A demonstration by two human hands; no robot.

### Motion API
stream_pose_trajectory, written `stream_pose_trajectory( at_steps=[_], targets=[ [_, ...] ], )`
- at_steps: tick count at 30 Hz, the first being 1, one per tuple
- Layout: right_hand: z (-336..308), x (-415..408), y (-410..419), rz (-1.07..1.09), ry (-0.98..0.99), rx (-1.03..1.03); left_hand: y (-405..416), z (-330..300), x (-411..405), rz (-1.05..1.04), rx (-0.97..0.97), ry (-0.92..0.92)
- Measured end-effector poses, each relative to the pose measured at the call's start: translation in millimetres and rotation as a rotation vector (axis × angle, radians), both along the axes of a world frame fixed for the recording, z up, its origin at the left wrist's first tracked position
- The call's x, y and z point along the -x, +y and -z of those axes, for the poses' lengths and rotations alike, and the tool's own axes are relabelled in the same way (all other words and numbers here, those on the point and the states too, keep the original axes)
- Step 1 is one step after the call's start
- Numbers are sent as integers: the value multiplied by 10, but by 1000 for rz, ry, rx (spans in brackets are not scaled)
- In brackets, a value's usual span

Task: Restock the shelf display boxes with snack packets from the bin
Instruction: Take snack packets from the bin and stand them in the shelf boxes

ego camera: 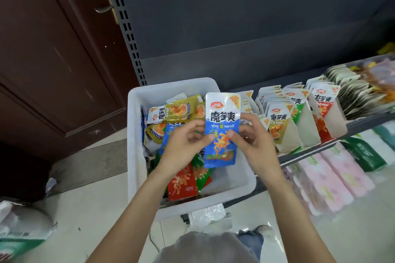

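Currently both hands hold one blue snack packet (221, 129) upright over the white bin (136, 134), label facing the camera. Left hand (183, 143) pinches the packet's left edge at about mid-height, thumb on the front. Right hand (252, 141) pinches the right edge at the same height, thumb on the front, fingers curled behind. So grip on both sides is narrow and closed on the same packet.

Bin sits at 12 o'clock from the person, on the shelf ledge (299, 157), its near edge overhanging toward the floor (106, 209). Inside it: loose packets in a heap, olive-yellow ones (181, 109) at 11 o'clock of the held packet, a red one (183, 183) and a green one (202, 174) at 7 o'clock, more blue (171, 134) under the left hand. Bin's near-right corner shows bare bottom.

Display boxes (307, 128) stand in a row at 3 o'clock of the bin, on the same shelf, packets upright in them: yellow (277, 121) nearest, then green (298, 111), then red (322, 109). Farther at 2 o'clock another box (354, 89) holds a dense file of pale packets; print too blurred to read.

Lower shelf at 4 o'clock carries pink packs (333, 177) and green packs (363, 153), probably tissue. Brown door (53, 60) at 10 o'clock.
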State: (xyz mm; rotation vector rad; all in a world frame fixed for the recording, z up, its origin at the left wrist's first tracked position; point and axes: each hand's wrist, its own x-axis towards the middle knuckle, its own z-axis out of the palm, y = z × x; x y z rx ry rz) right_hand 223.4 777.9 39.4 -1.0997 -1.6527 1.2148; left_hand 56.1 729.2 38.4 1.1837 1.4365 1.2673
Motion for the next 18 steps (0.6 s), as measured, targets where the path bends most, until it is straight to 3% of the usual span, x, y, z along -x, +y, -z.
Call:
stream_pose_trajectory(
  at_steps=[3, 7, 18],
  targets=[
    [-76, -373, 42, 125, -106, -148, 173, -42, -380, 10, -201, 264],
    [34, -765, 158, 216, -242, -175, 414, 48, -794, 36, -350, 383],
    [505, -910, 496, 148, -473, -146, 639, 446, -865, 35, -202, 599]
  ],
)
